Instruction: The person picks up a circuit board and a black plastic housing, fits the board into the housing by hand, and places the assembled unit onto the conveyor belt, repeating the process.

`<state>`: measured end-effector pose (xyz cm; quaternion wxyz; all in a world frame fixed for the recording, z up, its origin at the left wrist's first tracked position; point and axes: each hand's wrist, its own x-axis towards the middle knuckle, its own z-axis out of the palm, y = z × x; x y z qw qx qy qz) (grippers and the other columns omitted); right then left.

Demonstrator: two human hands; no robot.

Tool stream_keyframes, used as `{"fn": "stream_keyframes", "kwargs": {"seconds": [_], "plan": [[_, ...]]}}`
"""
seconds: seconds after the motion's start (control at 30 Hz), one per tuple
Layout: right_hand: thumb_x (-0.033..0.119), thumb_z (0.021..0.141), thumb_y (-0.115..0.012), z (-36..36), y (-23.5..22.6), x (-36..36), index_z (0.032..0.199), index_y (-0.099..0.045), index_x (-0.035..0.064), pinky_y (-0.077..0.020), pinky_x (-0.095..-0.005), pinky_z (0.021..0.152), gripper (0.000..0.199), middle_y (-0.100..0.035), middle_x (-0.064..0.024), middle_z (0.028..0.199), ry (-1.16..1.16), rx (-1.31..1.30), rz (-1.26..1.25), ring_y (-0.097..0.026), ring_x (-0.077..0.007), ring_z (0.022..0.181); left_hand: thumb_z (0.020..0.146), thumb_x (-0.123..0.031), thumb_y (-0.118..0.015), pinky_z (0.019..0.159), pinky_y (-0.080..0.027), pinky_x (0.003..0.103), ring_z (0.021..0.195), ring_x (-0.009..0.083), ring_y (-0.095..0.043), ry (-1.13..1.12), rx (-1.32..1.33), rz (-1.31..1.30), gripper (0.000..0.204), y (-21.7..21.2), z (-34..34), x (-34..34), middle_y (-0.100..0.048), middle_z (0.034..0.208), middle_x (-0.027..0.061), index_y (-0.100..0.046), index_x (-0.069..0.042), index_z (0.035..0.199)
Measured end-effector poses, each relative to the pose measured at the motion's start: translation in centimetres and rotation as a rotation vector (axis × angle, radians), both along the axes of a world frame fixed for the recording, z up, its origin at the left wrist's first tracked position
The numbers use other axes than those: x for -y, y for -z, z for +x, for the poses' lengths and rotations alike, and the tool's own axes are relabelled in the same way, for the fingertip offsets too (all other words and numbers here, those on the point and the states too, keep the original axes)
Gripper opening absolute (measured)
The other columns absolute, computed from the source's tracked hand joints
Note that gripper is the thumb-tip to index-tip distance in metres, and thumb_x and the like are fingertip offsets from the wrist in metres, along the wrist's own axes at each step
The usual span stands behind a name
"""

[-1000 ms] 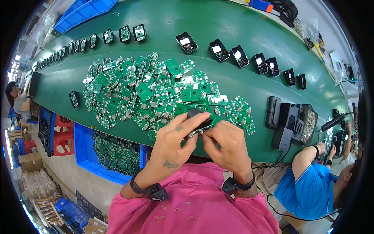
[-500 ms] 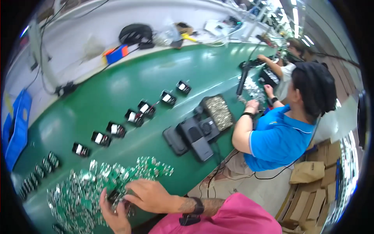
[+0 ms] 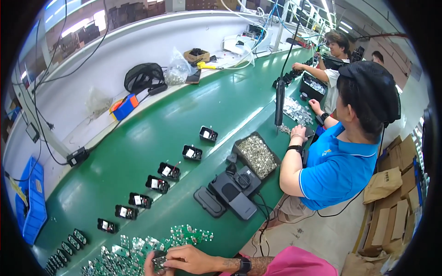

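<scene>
At the lower edge, my left hand (image 3: 149, 266) is closed around a small black housing (image 3: 159, 254) with a silvery, board-like part showing in it. The fingers of my right hand (image 3: 191, 259) are closed at its right side; their tips partly cover it. Both hands are just above the near edge of a pile of loose green circuit boards (image 3: 131, 253). Beyond the pile stands a slanting row of open black cases (image 3: 139, 200) with white parts and wires inside. Part of my left hand is cut off by the frame's edge.
Right of the row lie a black device with a round grille (image 3: 235, 191) and a box of small metal parts (image 3: 258, 155). A co-worker in a blue shirt (image 3: 338, 161) sits at the right. Several dark oval pieces (image 3: 69, 246) and a blue bin (image 3: 34, 202) are at left.
The view has tilted up, so the hands and pile appear lower. My hands stay together at the black housing, with the right fingers still at its side.
</scene>
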<state>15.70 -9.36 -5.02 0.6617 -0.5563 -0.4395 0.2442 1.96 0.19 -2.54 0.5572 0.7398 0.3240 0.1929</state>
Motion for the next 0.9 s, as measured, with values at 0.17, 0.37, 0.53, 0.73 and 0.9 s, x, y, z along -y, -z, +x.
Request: {"fn": "stream_keyframes", "kwargs": {"seconds": [0.17, 0.37, 0.53, 0.73, 0.9], "plan": [[0.024, 0.096, -0.059, 2.3, -0.9, 0.4, 0.083, -0.059, -0.0014, -0.0435, -0.0387, 0.06, 0.029, -0.057, -0.0135, 0.068, -0.146, -0.057, -0.157, -0.056, -0.0293, 0.061, 0.088, -0.007, -0.068, 0.083, -0.054, 0.031, 0.093, 0.0199, -0.065, -0.081, -0.102, -0.013, 0.047, -2.3, 2.1, 1.0, -0.066, 0.108, 0.0136, -0.055, 0.001, 0.132], [0.027, 0.095, -0.06, 2.0, -3.0, 0.9, 0.079, -0.058, -0.0003, -0.0434, -0.0418, 0.059, 0.031, -0.058, -0.0156, 0.067, -0.184, 0.068, -0.228, -0.058, -0.0326, 0.062, 0.095, -0.015, -0.06, 0.078, -0.054, 0.033, 0.09, 0.0213, -0.065, -0.011, 0.009, 0.216, 0.04, 0.1, 1.7, 0.4, -0.069, 0.105, 0.0151, -0.057, 0.001, 0.131], [0.029, 0.096, -0.056, -0.6, -2.5, -0.7, 0.077, -0.058, 0.003, -0.0438, -0.0471, 0.061, 0.033, -0.057, -0.0187, 0.069, -0.105, 0.239, -0.242, -0.059, -0.0406, 0.07, 0.097, -0.026, -0.06, 0.075, -0.054, 0.034, 0.087, 0.0267, -0.066, -0.286, -0.09, 0.176, 0.045, -0.3, -1.0, 1.6, -0.07, 0.111, 0.0156, -0.055, -0.008, 0.137], [0.016, 0.086, -0.069, -2.7, -7.0, -2.2, 0.079, -0.069, 0.0039, -0.0458, -0.0343, 0.053, 0.014, -0.063, -0.0109, 0.066, -0.014, 0.355, -0.331, -0.061, -0.0225, 0.056, 0.087, 0.006, -0.051, 0.083, -0.053, 0.027, 0.094, 0.0133, -0.064, -0.147, 0.261, -0.104, 0.05, -2.9, -4.0, -0.1, -0.062, 0.121, 0.0114, -0.05, 0.002, 0.137], [0.013, 0.087, -0.069, -5.7, -6.5, -3.9, 0.082, -0.068, 0.0003, -0.0385, -0.0276, 0.048, 0.014, -0.057, -0.0051, 0.06, -0.072, 0.409, -0.46, -0.049, -0.0091, 0.052, 0.094, 0.001, -0.056, 0.074, -0.06, 0.028, 0.093, 0.0159, -0.068, -0.231, 0.484, -0.341, 0.04, -2.1, -6.9, -0.6, -0.062, 0.117, 0.0129, -0.052, 0.0, 0.133]]}}
